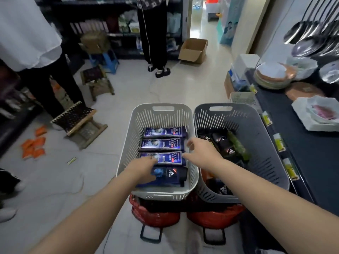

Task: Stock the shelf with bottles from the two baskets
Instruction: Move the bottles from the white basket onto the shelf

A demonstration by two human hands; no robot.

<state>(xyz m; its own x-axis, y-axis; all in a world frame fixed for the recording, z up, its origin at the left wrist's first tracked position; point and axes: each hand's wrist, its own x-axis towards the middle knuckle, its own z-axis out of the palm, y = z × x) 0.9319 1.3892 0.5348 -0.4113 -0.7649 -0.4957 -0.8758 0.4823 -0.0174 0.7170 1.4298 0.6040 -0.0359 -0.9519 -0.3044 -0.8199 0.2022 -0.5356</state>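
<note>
The dark shelf (302, 153) ran down the right side, and it was already crowded: stacked plates (273, 76) at the far end and a white dish (315, 114) nearer. Any bottle going up there, I'd judge, needed the bare strip along the front edge.

On the floor, two baskets sat side by side on red supports (156, 215), presumably raised to spare the bending. The white basket (128, 142) stood on the left and the grey basket (266, 143) on the right, hard against the shelf. Both were loaded, so the stocking looked far from done.

In the white one, three Clear bottles (161, 143) lay flat in a neat row, caps toward the right wall. An Adidas bottle (170, 174) lay at the near edge. The grey one held dark bottles (222, 142) and a green bottle (238, 145) in a looser heap.

Both arms were in over the white basket! The left hand (145, 166) lay across the left end of the Adidas bottle with its fingers bent down. Whether it had truly closed on it, I couldn't tell. The right hand (200, 151) hovered by the right wall above the caps, fingers loosely spread and holding nothing.

Beyond, a person in black trousers (154, 33) stood near a cardboard box (192, 50). Folding stools (80, 121) and orange packets (34, 147) littered the floor on the left, well away from the shelf.
</note>
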